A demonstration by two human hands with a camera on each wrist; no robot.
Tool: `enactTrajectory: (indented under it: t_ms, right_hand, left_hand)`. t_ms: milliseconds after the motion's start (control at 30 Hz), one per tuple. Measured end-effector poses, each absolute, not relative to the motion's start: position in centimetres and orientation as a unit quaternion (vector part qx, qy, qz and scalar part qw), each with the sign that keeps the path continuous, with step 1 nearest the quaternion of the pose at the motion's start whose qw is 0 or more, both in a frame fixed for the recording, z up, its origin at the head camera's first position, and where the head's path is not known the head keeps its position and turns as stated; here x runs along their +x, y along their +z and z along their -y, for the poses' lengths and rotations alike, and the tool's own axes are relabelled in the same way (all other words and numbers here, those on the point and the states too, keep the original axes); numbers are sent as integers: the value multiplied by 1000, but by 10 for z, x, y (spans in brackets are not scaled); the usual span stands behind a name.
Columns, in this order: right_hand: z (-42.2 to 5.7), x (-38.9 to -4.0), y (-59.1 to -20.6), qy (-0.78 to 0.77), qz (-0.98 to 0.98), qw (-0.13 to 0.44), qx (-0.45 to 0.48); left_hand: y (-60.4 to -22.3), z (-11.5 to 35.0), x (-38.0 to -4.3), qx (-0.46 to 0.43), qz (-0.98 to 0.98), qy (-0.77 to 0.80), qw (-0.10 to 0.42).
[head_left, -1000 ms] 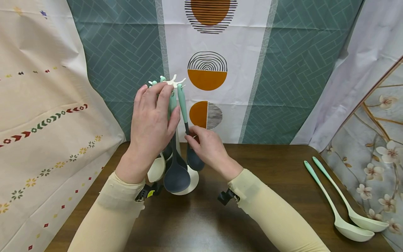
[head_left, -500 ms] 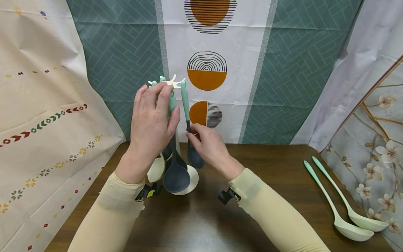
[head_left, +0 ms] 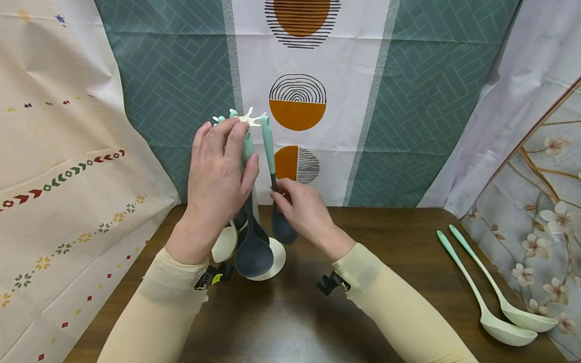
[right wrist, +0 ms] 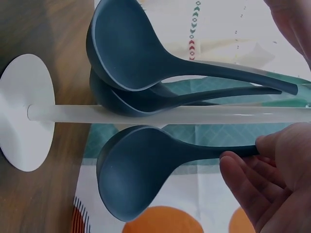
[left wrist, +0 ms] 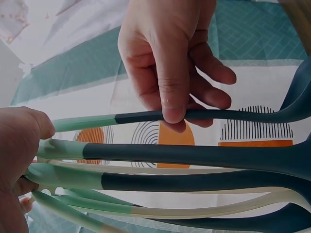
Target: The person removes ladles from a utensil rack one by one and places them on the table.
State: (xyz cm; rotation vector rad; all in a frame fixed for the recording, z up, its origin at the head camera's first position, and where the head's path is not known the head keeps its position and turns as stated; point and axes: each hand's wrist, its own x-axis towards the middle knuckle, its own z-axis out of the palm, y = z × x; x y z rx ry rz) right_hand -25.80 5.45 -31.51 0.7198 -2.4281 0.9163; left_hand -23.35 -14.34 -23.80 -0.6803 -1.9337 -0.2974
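Observation:
A white utensil stand holds several hanging utensils with mint-green handles. My left hand grips around its top, among the handle ends; its fingertips are partly hidden. With thumb and fingers, my right hand pinches the thin shaft of a dark ladle, whose bowl hangs down beside the stand's pole. That ladle's green handle end is at a hook tip; whether it still touches is unclear. Another dark ladle hangs in front, with a cream ladle to its left.
Two cream ladles with mint handles lie at the right of the brown wooden table. Patterned cloths hang behind and on both sides, with the left cloth reaching the table's edge.
My right hand has drawn the dark ladle slightly up and to the right, its handle end shifting outward along the hook. My left hand has stayed put.

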Motion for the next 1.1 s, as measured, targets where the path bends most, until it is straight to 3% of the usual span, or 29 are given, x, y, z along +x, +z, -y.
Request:
enactTrajectory:
  t_ms: [1100]
  right_hand:
    - [-90, -246, -323, 329, 882, 232, 246]
  left_hand:
    - [-239, 143, -234, -279, 802, -133, 512]
